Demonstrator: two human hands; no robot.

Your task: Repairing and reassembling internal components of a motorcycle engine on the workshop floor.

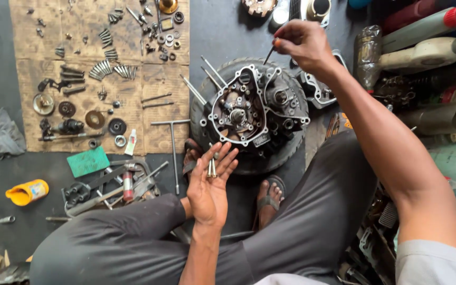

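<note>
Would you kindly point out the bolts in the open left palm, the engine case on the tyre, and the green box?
bolts (pixel 211 168), head view, on their shanks.
engine case (pixel 237 112), head view, on its central hub.
green box (pixel 88 161), head view, on its top face.

The person sits with both knees bent outward in dark trousers, one sandalled foot (pixel 268 198) showing between the legs. The left hand (pixel 210 186) is raised palm up between the knees, fingers spread and slightly curled, thumb out to the side, its forearm rising from the bottom edge. The right arm reaches forward from the lower right, bare to the sleeve, elbow nearly straight. The right hand (pixel 302 42) is closed in a pinching grip, knuckles up, wrist bent slightly down.
</note>
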